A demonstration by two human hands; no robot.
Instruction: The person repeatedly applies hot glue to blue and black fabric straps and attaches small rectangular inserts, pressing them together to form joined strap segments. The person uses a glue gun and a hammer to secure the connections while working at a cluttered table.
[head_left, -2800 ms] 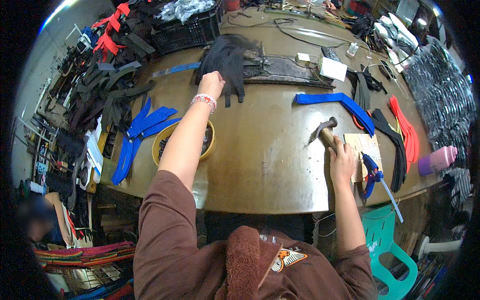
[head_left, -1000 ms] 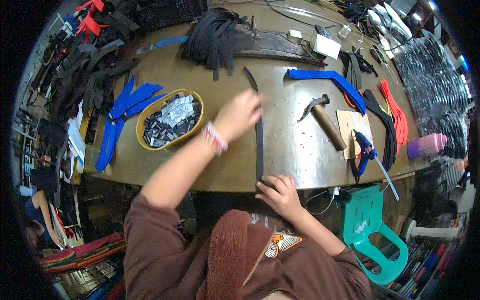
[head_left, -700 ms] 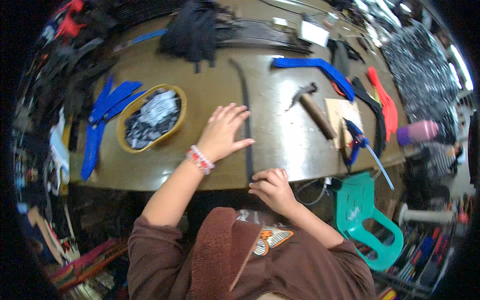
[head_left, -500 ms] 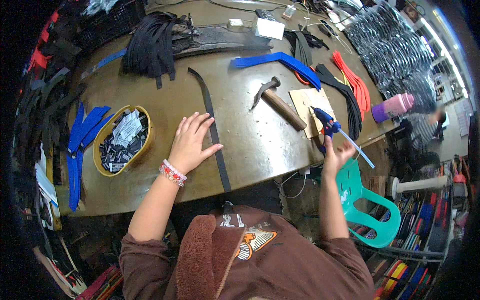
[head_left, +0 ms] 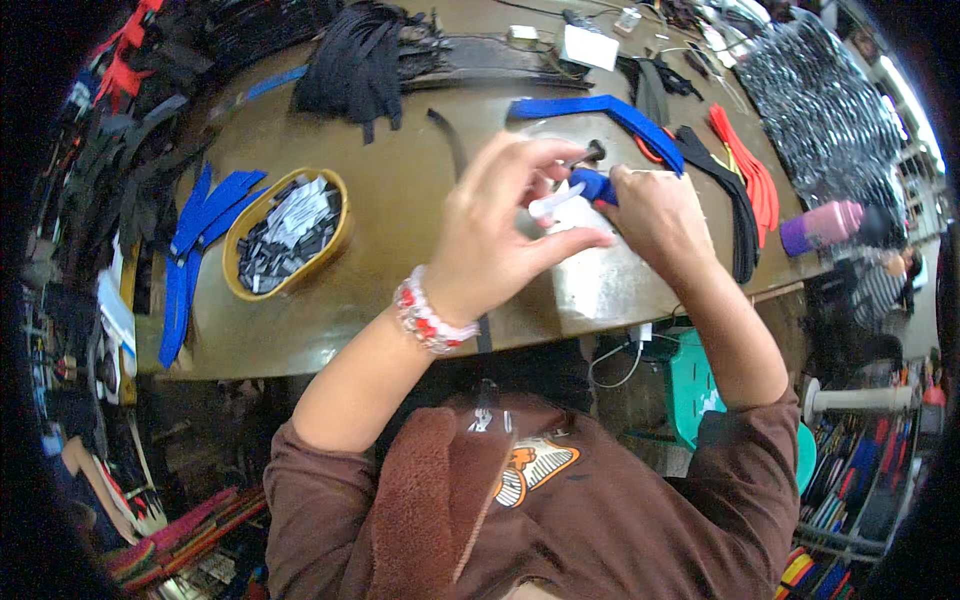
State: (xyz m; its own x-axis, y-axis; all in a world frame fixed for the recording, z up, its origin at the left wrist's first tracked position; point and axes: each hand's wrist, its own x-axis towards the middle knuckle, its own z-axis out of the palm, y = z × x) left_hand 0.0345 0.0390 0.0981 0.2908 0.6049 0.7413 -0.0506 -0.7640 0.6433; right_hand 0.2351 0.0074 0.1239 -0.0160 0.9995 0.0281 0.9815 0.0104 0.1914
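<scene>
The right hand (head_left: 660,215) grips a blue plastic glue gun (head_left: 596,187), seemingly steadying it, while the left hand (head_left: 495,220), thumb spread, is at its translucent stick (head_left: 557,203), contact unclear, above a black fabric strip (head_left: 448,135) on the brown table (head_left: 390,205).

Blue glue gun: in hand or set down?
In hand: the right hand grips the glue gun, its pale stick close to the left hand.

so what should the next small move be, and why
Probably close the left hand on the pale glue stick: the stick shows between its spread thumb and fingers, while the right hand grips the blue glue gun.
</scene>
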